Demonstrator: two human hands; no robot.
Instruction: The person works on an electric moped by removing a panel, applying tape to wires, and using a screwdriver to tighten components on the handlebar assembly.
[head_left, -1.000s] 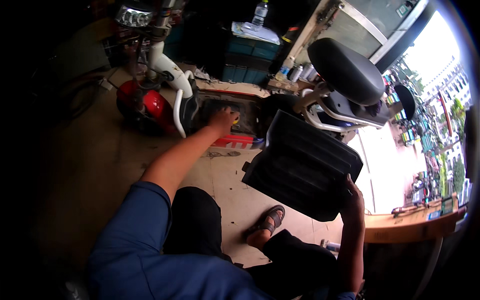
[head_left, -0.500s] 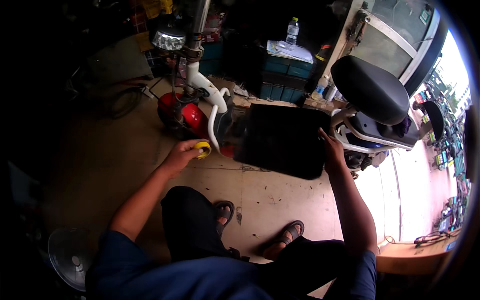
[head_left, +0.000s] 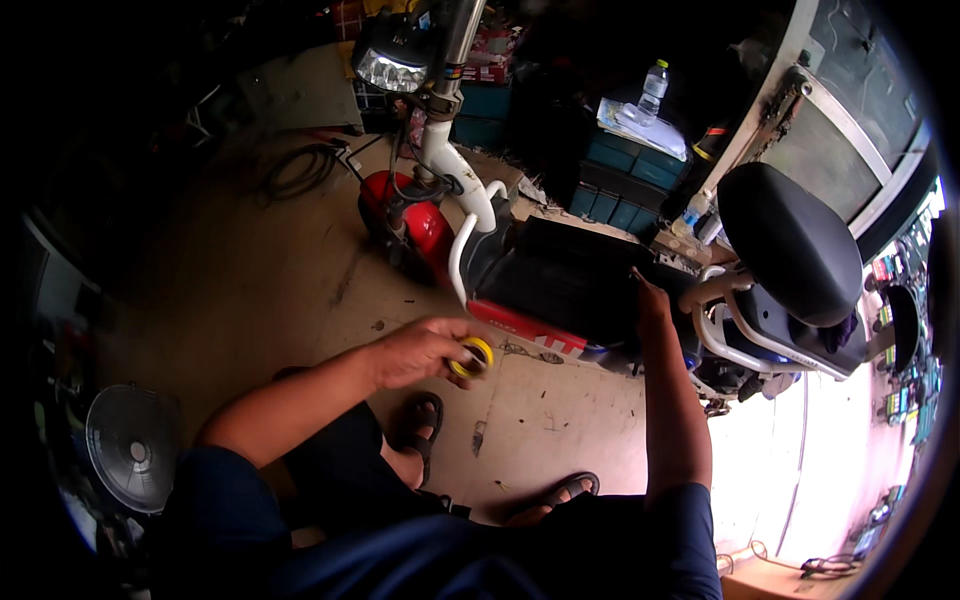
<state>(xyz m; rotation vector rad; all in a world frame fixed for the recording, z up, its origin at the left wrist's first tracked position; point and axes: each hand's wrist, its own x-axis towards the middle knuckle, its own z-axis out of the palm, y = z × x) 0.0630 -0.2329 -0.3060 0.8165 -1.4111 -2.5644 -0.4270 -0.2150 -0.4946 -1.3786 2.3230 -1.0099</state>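
Note:
My left hand (head_left: 425, 352) is closed round a roll of yellow tape (head_left: 486, 353), held above the floor beside a small electric scooter. The scooter has a white frame (head_left: 452, 165), a red front fender (head_left: 428, 235) and a red side panel (head_left: 528, 324). A flat black rectangular panel (head_left: 565, 275) lies over the scooter's footboard, between the front tube and the seat (head_left: 790, 240). My right hand (head_left: 652, 300) grips that panel at its right-hand edge; most of the fingers are hidden from view.
Behind the scooter, stacked dark teal boxes (head_left: 625, 165) carry papers and a plastic bottle (head_left: 653, 88). A coiled black cable (head_left: 300, 172) lies at far left. A round fan (head_left: 137, 450) stands near left. A framed glass door (head_left: 840, 120) is at right, with a brown table (head_left: 780, 580) below.
The black panel has come down onto the footboard, baring the red side panel. My left hand has moved right with the tape. The view has shifted, so the scooter sits farther right and lower.

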